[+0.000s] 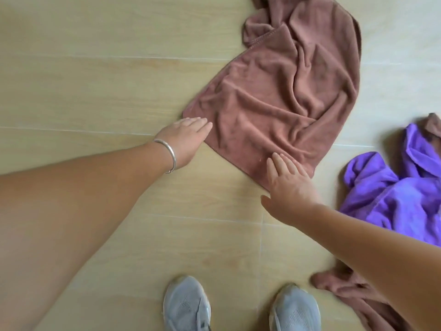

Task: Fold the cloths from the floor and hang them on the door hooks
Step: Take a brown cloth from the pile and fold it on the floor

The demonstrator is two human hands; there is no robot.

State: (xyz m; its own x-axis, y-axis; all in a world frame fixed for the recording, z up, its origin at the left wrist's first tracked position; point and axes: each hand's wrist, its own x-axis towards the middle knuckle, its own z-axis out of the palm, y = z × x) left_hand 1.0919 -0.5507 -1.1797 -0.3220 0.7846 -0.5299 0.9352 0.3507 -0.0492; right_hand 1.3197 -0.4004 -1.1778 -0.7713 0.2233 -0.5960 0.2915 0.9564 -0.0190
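A large brown cloth (284,91) lies rumpled on the tiled floor, its near edge straight and its far end bunched. My left hand (186,137), with a silver bangle on the wrist, reaches flat to the cloth's near left corner, fingers extended and touching its edge. My right hand (288,180) rests palm down on the near right corner, fingers spread, holding nothing. A purple cloth (391,192) lies crumpled at the right. Another brown cloth (353,297) lies at the lower right, partly hidden by my right forearm.
Pale wood-look floor tiles (95,80) fill the view. My two grey shoes (186,306) stand at the bottom edge, just in front of the cloths. A small brown scrap (433,124) shows beyond the purple cloth at the right edge.
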